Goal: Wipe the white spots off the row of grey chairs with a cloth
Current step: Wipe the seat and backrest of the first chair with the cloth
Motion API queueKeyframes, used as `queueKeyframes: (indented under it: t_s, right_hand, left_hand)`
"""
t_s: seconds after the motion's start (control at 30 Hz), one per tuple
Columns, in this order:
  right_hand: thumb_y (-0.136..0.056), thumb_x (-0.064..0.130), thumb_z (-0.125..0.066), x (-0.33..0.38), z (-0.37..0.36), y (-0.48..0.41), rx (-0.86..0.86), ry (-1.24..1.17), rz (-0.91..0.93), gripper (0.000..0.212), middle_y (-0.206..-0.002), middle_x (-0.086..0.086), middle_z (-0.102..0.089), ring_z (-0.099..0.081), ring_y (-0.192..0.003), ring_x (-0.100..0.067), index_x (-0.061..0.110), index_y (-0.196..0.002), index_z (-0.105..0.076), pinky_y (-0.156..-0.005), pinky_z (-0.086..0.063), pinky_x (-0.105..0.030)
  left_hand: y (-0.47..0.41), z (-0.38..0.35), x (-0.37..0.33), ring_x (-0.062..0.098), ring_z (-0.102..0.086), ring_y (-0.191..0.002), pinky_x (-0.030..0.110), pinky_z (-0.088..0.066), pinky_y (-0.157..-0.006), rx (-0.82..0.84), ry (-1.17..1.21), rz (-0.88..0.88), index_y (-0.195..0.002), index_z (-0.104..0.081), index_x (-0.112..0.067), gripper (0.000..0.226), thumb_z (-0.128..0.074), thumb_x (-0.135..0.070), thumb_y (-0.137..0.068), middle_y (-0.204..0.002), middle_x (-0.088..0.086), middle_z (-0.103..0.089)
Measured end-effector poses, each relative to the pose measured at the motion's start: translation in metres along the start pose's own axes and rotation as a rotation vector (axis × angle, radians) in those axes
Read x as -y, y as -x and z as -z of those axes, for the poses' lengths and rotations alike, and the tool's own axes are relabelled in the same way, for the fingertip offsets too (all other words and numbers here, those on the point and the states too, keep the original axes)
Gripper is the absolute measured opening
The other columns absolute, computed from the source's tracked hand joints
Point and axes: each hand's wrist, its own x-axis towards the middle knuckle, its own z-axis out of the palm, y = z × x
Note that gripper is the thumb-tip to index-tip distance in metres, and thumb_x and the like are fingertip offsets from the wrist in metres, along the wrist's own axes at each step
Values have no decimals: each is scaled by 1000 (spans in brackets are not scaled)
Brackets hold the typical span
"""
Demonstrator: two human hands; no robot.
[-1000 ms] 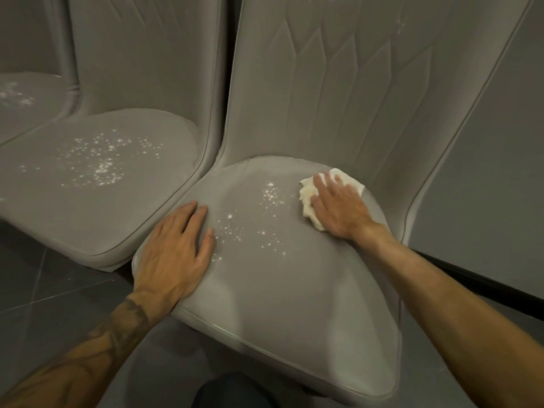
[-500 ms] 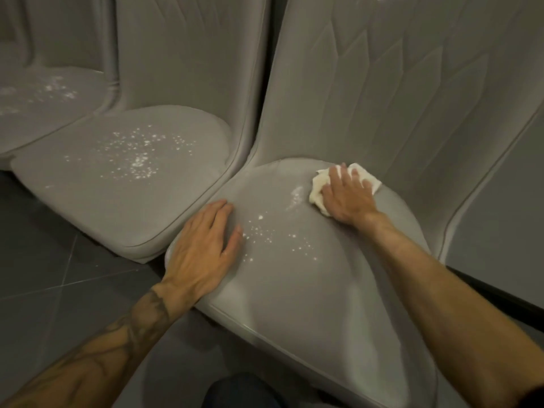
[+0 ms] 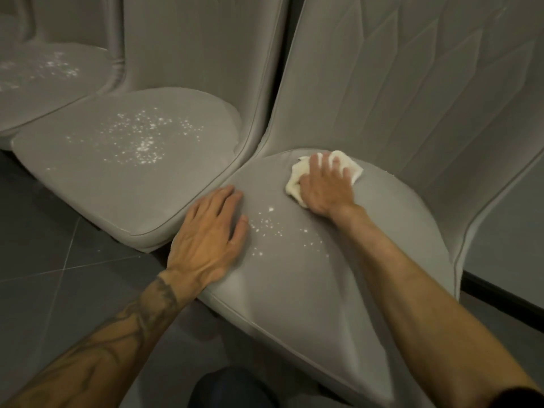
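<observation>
Near the back edge of the nearest seat, right of centre, the right hand is pressing its grip flat on the cloth; white spots are lying in open seat beside the flat, empty left hand.

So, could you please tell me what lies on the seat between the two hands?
In the head view, scattered white spots on bare grey seat lie between left hand and right hand.

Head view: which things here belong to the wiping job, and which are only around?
Job: white cloth under right hand; nearest chair seat, left hand flat on it; spotted middle seat; far seat.
Around: tiled floor; wall.
</observation>
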Motion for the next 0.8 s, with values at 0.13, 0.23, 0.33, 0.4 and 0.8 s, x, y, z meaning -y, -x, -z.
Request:
queueKeyframes:
  t_s: [0.13, 0.23, 0.33, 0.4, 0.8]
  right_hand:
    - [-112, 39, -22, 9, -6, 27, 53, -15, 313, 62, -174, -10, -5, -3, -161, -33, 13, -165, -5, -128, -7, -51]
    - [-112, 35, -25, -30, 6, 18, 22, 96, 260, 61, -173, -13, -9, -10, -160, -33, 10, -165, -9, -126, -15, -49]
    - [-111, 35, -26, -33, 14, -7, 33, 64, 10, 60, -173, -14, -6, -8, -159, -35, 9, -164, -11, -125, -13, -52]
    - [-110, 38, -27, 8, 7, -16, 44, -25, -46, 62, -173, -15, -3, -4, -159, -37, 10, -163, -10, -126, -8, -55]
    - [-111, 36, -25, 54, -1, -10, 50, -3, 147, 61, -173, -13, -4, -5, -159, -34, 10, -164, -9, -127, -9, -53]
  left_hand:
    - [2, 0, -3, 25, -41, -150, 45, -28, -129, -14, 13, 20, -157, -45, -11, 65, -29, -46, -105, -163, 9, -43]
    - [3, 1, -4, 26, -41, -151, 48, -28, -129, -23, 2, 39, -157, -45, -9, 67, -28, -45, -104, -164, 10, -43]
    - [3, 0, -6, 24, -38, -152, 48, -26, -129, -29, -68, 49, -157, -45, -12, 63, -30, -44, -105, -165, 8, -40]
    - [2, 0, -8, 24, -37, -152, 48, -25, -129, -30, -105, 37, -157, -44, -13, 62, -31, -43, -105, -165, 7, -39]
    - [11, -3, -10, 29, -54, -132, 50, -37, -116, -180, -90, 163, -140, -58, -9, 49, -40, -36, -102, -142, 12, -58]
